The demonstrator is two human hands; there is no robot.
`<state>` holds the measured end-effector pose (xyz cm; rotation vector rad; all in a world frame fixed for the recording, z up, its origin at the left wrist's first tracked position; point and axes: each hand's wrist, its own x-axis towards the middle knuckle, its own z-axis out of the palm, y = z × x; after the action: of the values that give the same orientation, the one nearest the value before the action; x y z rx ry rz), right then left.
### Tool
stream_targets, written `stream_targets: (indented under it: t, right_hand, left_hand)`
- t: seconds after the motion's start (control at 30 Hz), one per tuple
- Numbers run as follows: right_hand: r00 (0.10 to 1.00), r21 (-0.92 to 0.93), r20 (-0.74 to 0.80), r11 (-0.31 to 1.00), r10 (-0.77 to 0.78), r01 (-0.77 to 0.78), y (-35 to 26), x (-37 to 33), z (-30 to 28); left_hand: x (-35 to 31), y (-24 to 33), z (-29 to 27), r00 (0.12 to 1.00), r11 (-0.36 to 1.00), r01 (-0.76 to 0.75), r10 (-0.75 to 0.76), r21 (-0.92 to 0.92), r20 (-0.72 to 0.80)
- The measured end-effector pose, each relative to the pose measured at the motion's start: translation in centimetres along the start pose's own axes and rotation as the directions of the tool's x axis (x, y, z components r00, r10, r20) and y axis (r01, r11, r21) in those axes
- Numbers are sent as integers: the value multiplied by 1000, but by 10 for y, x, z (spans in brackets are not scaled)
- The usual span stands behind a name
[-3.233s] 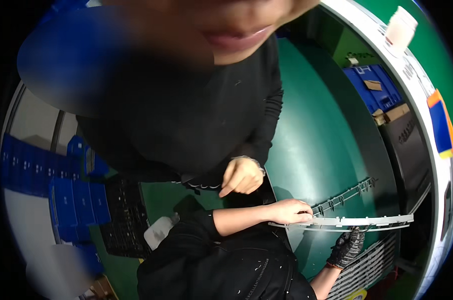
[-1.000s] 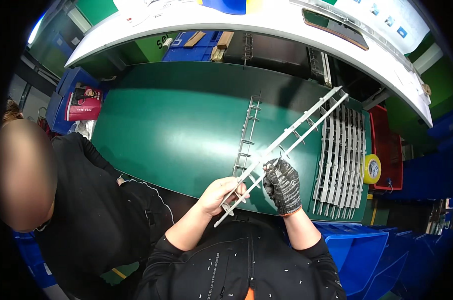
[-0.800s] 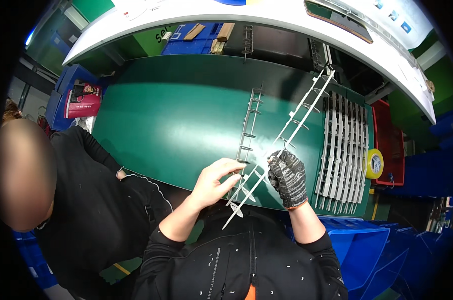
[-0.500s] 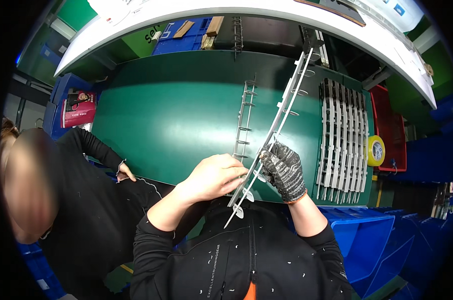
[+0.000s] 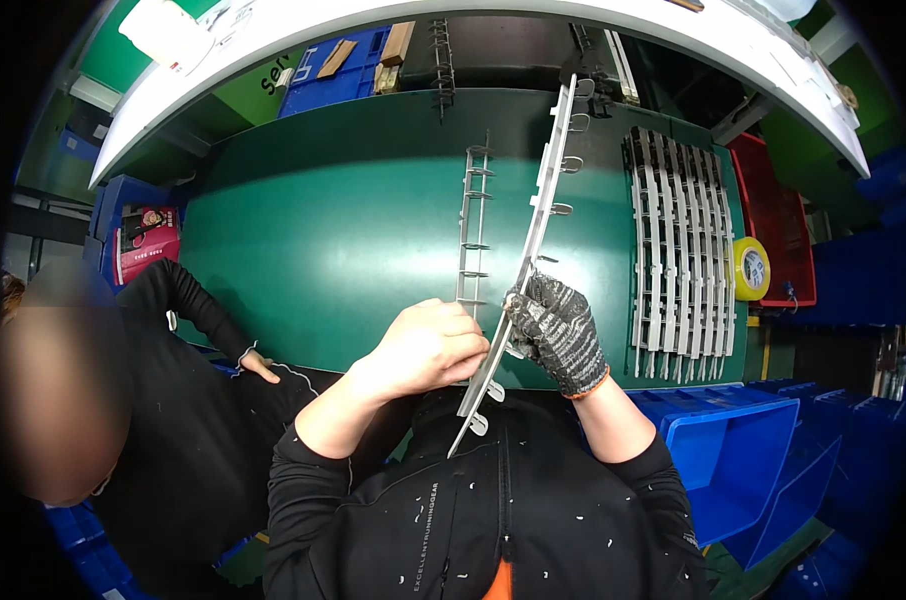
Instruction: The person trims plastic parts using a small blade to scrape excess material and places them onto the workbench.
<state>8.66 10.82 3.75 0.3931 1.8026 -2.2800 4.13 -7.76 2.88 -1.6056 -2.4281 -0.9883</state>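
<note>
Black zip jacket [image 5: 563, 500], 1 grey glove [image 5: 563, 335] (orange-hemmed)

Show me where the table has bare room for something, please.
Widest: green table between the red package and the lying ladder-like strip. Narrower: between the held strip and the strip row. Crowded: the right end, by that row and yellow tape.

Hidden, cropped or blurred spots.
Your gloved right hand [image 5: 558, 335] covers a stretch of the pale strip [image 5: 541, 208]; the fingertips of your left hand [image 5: 431, 348] are hard to make out, so whether they touch it is unclear. The top edge cuts off a dark flat object [image 5: 685, 4], the bottom edge your jacket [image 5: 473, 520], whose white specks [image 5: 579, 518] are too small to identify. Your neighbour's head [image 5: 63, 380] is blurred.
</note>
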Motion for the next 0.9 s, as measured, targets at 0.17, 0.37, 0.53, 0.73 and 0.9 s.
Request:
stream_targets:
  t: [0.17,0.37,0.53,0.73,0.9]
  right_hand:
    - [999,12,34,999,-34,34,4,1,5]
    - [998,-17,8,998,-62,62,7,4,9]
    - [987,30,-111,992,-119,123,14,10,14]
    - [965,-159,-141,967,-221,199,14,17,29]
    - [925,-554,-70,785,-374,275,13,1,20]
  left_hand:
    - [-7,-9,7,999,991,34,-35,-127,-5]
    - [-24,-8,30,718,369,447,-691,-815,80]
    - [-38,7,40,782,176,433,-560,-884,272]
    - [-37,17,30,646,-72,422,-675,-904,356]
    - [-49,-1,15,593,-272,367,-668,-890,449]
